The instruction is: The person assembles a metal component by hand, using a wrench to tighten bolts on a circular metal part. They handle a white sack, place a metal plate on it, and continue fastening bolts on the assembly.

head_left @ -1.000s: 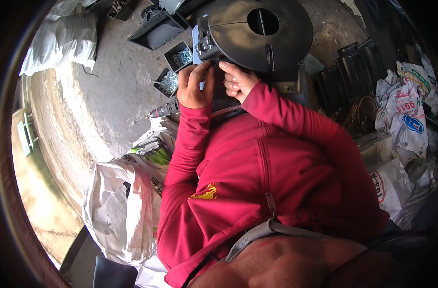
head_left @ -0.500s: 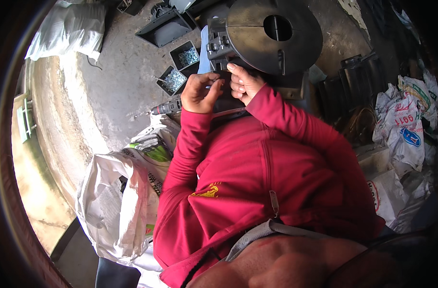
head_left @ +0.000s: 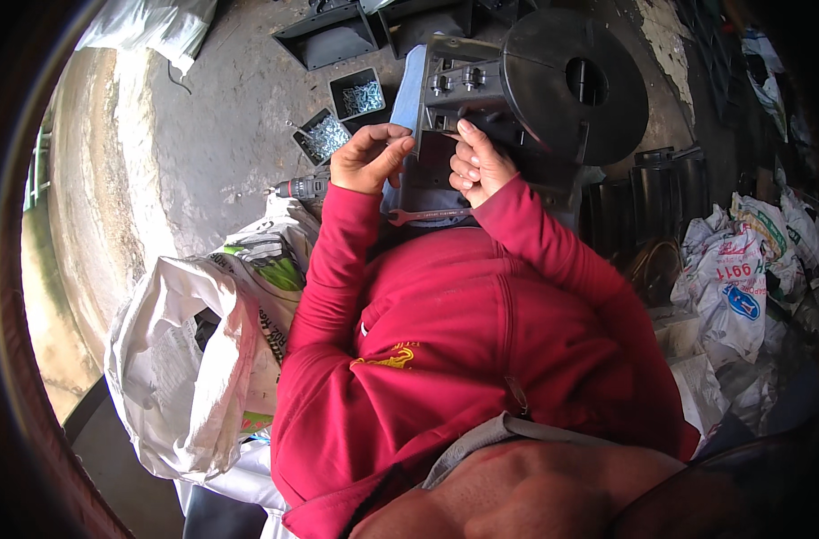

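My left hand (head_left: 371, 157) is closed in a pinch at the left side of a black metal bracket (head_left: 481, 94); whatever lies between thumb and forefinger is too small to make out. Close to the bracket's near edge, my right hand (head_left: 483, 166) has its fingers curled and its thumb laid along them; what they grip is hidden. Bolts show on the bracket's upper face. Joined to its right is a large black disc (head_left: 544, 85) with a round hole. An open-end wrench (head_left: 427, 216) rests across my lap, below both hands.
Two small black bins of silvery fasteners, a nearer bin (head_left: 322, 136) and a farther bin (head_left: 360, 95), stand left of the bracket. A power drill (head_left: 303, 188) lies nearer. A white sack (head_left: 180, 359) is at my left, black cylindrical parts (head_left: 665, 193) and crumpled bags (head_left: 733, 278) at right.
The black bracket and disc now appear farther right, with more of the bracket's bolted face showing. My hands are slightly farther apart. More of the wrench shows. The whole view has shifted.
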{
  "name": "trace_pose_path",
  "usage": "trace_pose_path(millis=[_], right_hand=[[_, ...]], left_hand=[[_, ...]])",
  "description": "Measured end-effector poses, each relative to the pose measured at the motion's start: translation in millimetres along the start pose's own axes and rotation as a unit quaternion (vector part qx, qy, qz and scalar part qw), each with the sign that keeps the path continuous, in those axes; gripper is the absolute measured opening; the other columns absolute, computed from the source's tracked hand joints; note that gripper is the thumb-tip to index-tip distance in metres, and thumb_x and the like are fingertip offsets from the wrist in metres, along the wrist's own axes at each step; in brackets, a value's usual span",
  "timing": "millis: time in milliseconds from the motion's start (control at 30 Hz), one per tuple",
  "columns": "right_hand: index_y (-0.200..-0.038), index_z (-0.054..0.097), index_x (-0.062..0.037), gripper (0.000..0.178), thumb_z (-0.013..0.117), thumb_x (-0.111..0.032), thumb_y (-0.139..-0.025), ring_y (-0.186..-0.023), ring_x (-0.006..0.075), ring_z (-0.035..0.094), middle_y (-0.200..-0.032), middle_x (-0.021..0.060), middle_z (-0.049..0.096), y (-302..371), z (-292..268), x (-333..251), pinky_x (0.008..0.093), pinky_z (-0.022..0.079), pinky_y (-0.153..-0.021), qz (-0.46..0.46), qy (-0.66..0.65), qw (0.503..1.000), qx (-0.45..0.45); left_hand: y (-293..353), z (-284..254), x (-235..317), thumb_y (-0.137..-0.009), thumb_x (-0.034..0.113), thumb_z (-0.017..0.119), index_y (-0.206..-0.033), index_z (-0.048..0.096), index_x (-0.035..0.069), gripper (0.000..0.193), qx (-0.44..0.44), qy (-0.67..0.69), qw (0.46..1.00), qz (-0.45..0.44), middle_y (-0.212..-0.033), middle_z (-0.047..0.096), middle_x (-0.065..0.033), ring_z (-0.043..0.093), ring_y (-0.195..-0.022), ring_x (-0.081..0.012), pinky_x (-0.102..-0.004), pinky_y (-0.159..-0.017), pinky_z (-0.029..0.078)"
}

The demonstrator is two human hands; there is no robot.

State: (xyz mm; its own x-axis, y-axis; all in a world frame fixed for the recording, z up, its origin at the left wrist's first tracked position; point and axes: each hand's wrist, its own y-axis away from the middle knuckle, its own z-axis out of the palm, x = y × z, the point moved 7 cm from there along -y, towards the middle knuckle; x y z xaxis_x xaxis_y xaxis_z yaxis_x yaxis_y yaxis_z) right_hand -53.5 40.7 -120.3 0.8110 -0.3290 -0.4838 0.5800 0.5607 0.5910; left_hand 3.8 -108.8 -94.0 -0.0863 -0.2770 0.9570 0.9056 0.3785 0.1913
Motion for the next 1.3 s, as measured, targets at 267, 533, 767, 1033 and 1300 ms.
trace_pose_path(millis=[267, 533, 767, 1033, 1300], right_hand=[[-0.068, 0.042, -0.0189, 0.032, 0.066, -0.028, -0.086, -0.042, 0.0022, 0.032, -0.052, -0.0100, 0.031, -3, -2, 2, 0.0193, 0.027, -0.041, 0.006, -0.014, 1.000, -0.009], [-0.067, 0.041, -0.0190, 0.033, 0.068, -0.028, -0.084, -0.042, 0.0026, 0.031, -0.052, -0.0096, 0.031, -4, -3, 2, 0.0196, 0.027, -0.041, 0.006, -0.026, 0.999, -0.020], [-0.064, 0.038, -0.0189, 0.036, 0.059, -0.031, -0.091, -0.042, 0.0018, 0.031, -0.051, -0.0101, 0.031, -2, 0, 1, 0.0194, 0.026, -0.041, 0.009, -0.002, 1.000, 0.000], [-0.068, 0.041, -0.0182, 0.032, 0.062, -0.030, -0.089, -0.042, 0.0024, 0.030, -0.051, -0.0098, 0.031, -2, 0, 1, 0.0196, 0.026, -0.040, 0.005, -0.015, 1.000, -0.006], [-0.078, 0.049, -0.0153, 0.023, 0.065, -0.029, -0.087, -0.044, 0.0024, 0.032, -0.053, -0.0096, 0.032, -3, -2, 3, 0.0194, 0.025, -0.041, 0.013, -0.019, 1.000, -0.020]], left_hand=[[-9, 7, 6, -0.082, 0.005, 0.070, -0.098, 0.062, 0.002, 0.018, -0.014, 0.017, 0.999, 0.041, -0.085, 0.064, -0.0035, 0.059, -0.067, -0.0073, -0.0192, -0.049, 0.048], [-9, 7, 33, -0.081, 0.000, 0.068, -0.092, 0.066, 0.000, 0.011, -0.045, -0.084, 0.985, 0.147, -0.097, 0.061, -0.0078, 0.060, -0.075, -0.0089, -0.0192, -0.051, 0.052], [-10, 13, 47, -0.080, -0.001, 0.069, -0.095, 0.068, 0.001, 0.015, -0.044, -0.149, 0.976, 0.151, -0.095, 0.063, -0.0079, 0.061, -0.072, -0.0093, -0.0195, -0.052, 0.052], [-12, 33, 67, -0.076, -0.001, 0.072, -0.087, 0.065, 0.002, 0.013, -0.044, -0.294, 0.913, 0.278, -0.084, 0.068, -0.0073, 0.066, -0.070, -0.0122, -0.0227, -0.053, 0.052], [-4, 57, 67, -0.072, 0.000, 0.073, -0.090, 0.067, 0.006, 0.020, -0.047, -0.404, 0.832, 0.377, -0.087, 0.067, -0.0075, 0.066, -0.073, -0.0179, -0.0266, -0.059, 0.052]])
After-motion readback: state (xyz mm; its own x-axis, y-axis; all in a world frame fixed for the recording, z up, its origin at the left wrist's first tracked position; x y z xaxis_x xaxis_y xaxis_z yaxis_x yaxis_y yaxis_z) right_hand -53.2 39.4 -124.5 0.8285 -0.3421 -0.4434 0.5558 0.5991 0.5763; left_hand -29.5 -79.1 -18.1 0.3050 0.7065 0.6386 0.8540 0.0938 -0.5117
